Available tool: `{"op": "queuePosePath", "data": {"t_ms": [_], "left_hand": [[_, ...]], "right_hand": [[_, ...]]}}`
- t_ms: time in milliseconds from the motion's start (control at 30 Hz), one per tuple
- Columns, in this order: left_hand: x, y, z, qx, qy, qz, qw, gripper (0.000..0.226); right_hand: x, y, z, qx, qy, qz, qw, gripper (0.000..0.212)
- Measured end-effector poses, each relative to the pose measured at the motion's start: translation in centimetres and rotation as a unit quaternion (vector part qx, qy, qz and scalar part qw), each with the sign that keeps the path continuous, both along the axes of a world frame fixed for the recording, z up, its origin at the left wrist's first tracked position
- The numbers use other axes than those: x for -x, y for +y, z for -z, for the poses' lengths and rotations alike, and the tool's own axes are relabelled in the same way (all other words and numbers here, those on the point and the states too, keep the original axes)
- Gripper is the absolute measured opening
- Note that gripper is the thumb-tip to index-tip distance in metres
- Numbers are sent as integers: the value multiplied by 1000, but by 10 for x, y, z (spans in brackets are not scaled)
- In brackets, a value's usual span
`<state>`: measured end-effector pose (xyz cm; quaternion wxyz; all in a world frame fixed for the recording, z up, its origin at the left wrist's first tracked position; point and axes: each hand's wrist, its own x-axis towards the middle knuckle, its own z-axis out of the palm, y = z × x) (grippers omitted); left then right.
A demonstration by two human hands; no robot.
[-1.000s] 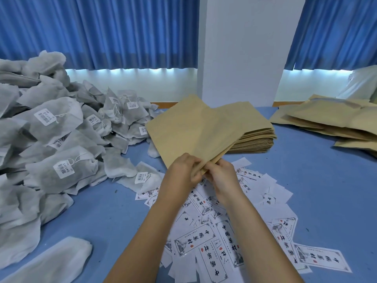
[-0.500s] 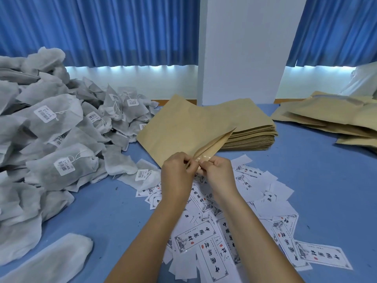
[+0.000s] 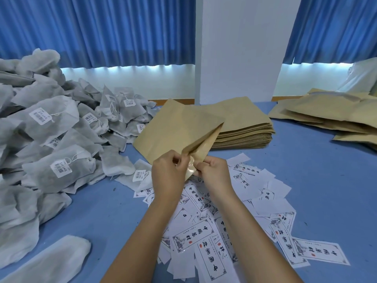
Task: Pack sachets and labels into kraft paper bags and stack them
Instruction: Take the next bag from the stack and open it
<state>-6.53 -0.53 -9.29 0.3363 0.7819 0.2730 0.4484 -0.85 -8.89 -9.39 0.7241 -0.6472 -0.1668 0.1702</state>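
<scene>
kraft paper bag (image 3: pixel 173 129), flat, tan and seemingly empty, is held up off the blue tabletop (image 3: pixel 316 180) by its near corner. the rest of the sheet spreads away from both grips toward the far side. left grip (image 3: pixel 171 174) and right grip (image 3: pixel 214 174) sit just beside each other, nearly touching. each is curled tight and pinches one layer of that corner between thumb and fingertips. between them the two layers stand apart and a glossy inner lining shows. the open mouth edge runs from the grips away and to the right.

this looks like the mouth-opening step, with nothing packed into this bag yet.

the next move turns on where the fillings lie. the heap of grey non-woven sachets (image 3: pixel 51 129) with white barcode tags sits to the left of the left grip, so that grip is the nearer one to fetch from it. the white printed labels (image 3: pixel 204 242) lie scattered directly under both grips and on their near side. the mouth faces right, away from the heap, so a sachet would probably have to cross over, or the bag be turned.

a neat stack of empty bags (image 3: pixel 244 127) lies just beyond the right grip. a loose pile of plumper tan bags (image 3: pixel 326 117) lies well off to its far right.
</scene>
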Motion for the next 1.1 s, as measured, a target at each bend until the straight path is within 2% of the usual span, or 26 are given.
{"op": "queuePosePath", "data": {"t_ms": [100, 167, 233, 333, 400, 433, 533, 600, 633, 667, 733, 767, 833, 900, 933, 967, 1000, 1033, 1067, 1100], "left_hand": [[2, -2, 1, -41, 74, 32, 996, 8], [2, -5, 5, -112, 186, 27, 976, 29], [3, -7, 2, -179, 239, 25, 954, 33], [4, -10, -3, -223, 180, 93, 953, 38], [5, -12, -6, -254, 122, 104, 954, 47], [6, -13, -8, -263, 107, 90, 954, 50], [7, -18, -11, -255, 138, 7, 957, 54], [12, -11, -13, -257, 109, -35, 959, 57], [15, -4, -16, -238, 64, -46, 968, 60], [17, 5, -21, -189, 7, -51, 981, 62], [24, 23, -29, -26, -100, -13, 995, 63], [28, 29, -33, 40, -130, 31, 990, 63], [33, 38, -36, 90, -135, 140, 977, 59], [37, 51, -35, 119, -82, 251, 957, 45], [38, 57, -33, 137, -46, 273, 951, 34], [37, 67, -27, 146, -7, 245, 959, 24], [35, 79, -17, 125, 50, 168, 977, 25], [34, 91, -6, 69, 156, 54, 984, 39], [34, 98, 5, 19, 296, -45, 954, 54], [34, 101, 14, -4, 413, -81, 907, 65]], "right_hand": [[-2, 0, -1, 11, -3, 17, 1000, 13], [-4, 0, 1, 11, -13, 29, 999, 16], [-4, 0, 2, 6, 1, 38, 999, 16], [-8, -5, -1, 6, 27, 55, 998, 16], [-11, -8, -6, -13, 56, 39, 998, 17], [-12, -9, -7, -14, 54, 35, 998, 17], [-16, -7, -5, 44, -9, 35, 998, 20], [-19, -8, -3, 70, -38, 24, 997, 21], [-22, -11, -3, 65, -46, 21, 997, 24], [-26, -13, -3, 53, -48, 20, 997, 36], [-32, -17, -4, 21, -40, 2, 999, 64], [-33, -17, -3, 10, -34, -10, 999, 68], [-32, -17, -4, -16, -5, -15, 1000, 63], [-30, -18, -5, -69, 42, 7, 997, 54], [-30, -19, -6, -92, 58, 22, 994, 44], [-29, -20, -7, -106, 72, 37, 991, 32], [-28, -21, -8, -116, 86, 51, 988, 24], [-28, -21, -8, -124, 98, 62, 986, 22], [-27, -20, -8, -132, 109, 68, 983, 21], [-27, -18, -8, -141, 117, 71, 981, 21]]}}
